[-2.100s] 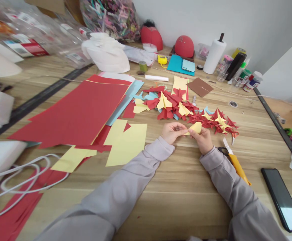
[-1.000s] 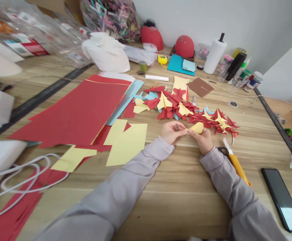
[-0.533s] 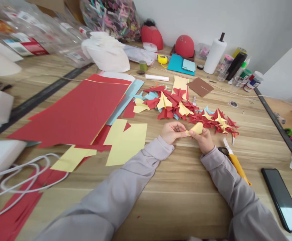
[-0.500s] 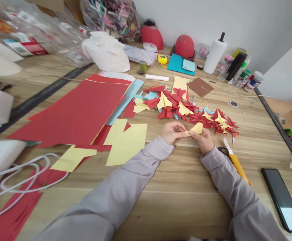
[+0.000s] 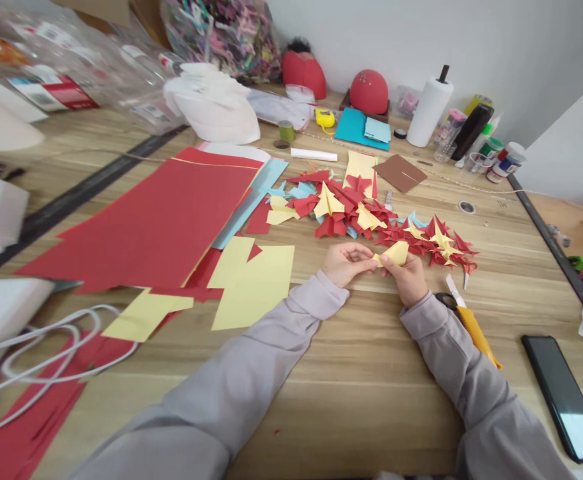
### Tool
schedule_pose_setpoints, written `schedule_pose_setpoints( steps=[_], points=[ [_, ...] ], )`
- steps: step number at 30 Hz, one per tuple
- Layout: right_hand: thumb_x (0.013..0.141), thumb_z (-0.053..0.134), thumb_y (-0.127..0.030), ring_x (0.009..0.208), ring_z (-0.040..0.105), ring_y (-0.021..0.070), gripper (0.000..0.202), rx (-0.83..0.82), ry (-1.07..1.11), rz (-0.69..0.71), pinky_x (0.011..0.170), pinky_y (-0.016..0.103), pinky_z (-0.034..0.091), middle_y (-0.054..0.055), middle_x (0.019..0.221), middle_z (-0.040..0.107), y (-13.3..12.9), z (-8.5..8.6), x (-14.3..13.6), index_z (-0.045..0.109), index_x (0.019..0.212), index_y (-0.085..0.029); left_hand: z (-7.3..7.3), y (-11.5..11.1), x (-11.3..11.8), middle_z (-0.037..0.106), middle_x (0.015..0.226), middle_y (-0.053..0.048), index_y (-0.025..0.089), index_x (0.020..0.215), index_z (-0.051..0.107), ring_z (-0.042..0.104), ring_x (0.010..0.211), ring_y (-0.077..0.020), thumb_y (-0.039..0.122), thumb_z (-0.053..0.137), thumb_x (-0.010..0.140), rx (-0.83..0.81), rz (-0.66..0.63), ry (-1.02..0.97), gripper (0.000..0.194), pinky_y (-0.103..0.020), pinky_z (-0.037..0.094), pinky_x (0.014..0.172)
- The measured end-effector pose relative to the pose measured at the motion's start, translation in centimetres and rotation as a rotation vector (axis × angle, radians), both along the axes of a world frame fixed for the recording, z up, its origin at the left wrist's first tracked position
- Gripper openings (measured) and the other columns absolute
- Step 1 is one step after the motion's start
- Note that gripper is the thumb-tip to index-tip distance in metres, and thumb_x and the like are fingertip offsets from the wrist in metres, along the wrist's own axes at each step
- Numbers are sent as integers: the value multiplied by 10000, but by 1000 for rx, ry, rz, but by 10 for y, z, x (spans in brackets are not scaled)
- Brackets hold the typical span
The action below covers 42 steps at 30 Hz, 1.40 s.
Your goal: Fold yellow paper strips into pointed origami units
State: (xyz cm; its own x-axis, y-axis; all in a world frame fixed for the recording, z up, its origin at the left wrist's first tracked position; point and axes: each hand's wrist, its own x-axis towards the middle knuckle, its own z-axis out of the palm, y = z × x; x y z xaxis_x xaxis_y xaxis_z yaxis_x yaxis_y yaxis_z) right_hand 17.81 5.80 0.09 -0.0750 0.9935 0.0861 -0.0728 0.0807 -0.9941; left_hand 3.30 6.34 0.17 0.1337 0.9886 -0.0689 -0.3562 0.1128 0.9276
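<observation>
Between my two hands is a small folded piece of yellow paper (image 5: 397, 253). My left hand (image 5: 347, 264) pinches its left tip with thumb and fingers. Around its lower right part my right hand (image 5: 407, 276) is closed, the thumb lying on top of the fold. Some of the paper is hidden behind the fingers. Just beyond my hands lies a heap of folded red, yellow and blue paper pieces (image 5: 344, 200), several shaped like small planes. Flat yellow sheets (image 5: 266, 287) rest left of my left hand, partly beside my sleeve.
Scissors (image 5: 476, 333) with an orange handle lie by my right forearm, and a phone (image 5: 556, 393) farther right. Large red sheets (image 5: 156, 220) cover the left side near a coiled white cable (image 5: 66, 347). A brown square (image 5: 399, 173) and bottles (image 5: 506, 162) stand toward the back.
The folded yellow paper has shifted slightly to the right and up in my fingers, and more of its left end shows. Both hands stay almost in place.
</observation>
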Motion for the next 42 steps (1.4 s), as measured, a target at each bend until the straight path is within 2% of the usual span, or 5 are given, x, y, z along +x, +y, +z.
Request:
schedule_pose_setpoints(
  steps=[9,14,22,30,42],
  points=[
    [643,728,-368,427,484,81,243,-39,38,5,433,215,394,-25,490,571,0,2,0,619,623,-152,4,-1,-2,670,567,-46,82,691,629,648,518,-174,255,847,391,-147,-89,-142,408,-280,552,530],
    [612,743,-374,439,469,77,260,-33,47,-65,435,217,386,-29,506,565,0,4,-2,608,616,-152,9,-2,-1,674,577,-52,80,699,628,657,537,-183,262,848,387,-151,-52,-171,423,-276,556,540],
    [626,723,-402,445,447,81,288,-23,-26,-109,446,227,360,-32,471,528,-1,7,-3,583,584,-154,1,1,1,607,453,-9,99,645,599,600,425,-147,277,837,408,-72,120,-18,381,-235,503,430],
    [646,719,-356,438,440,71,245,-9,38,-93,443,218,346,-37,482,527,0,3,-1,594,610,-149,6,0,0,630,500,-26,93,658,617,610,438,-155,311,841,387,-155,58,-80,414,-245,520,431],
    [631,717,-407,436,422,76,286,-14,27,-124,440,229,346,-37,471,509,0,5,-2,585,611,-154,7,2,1,646,534,-31,88,672,619,628,453,-160,328,843,387,-183,65,-175,435,-229,532,435]
  ],
)
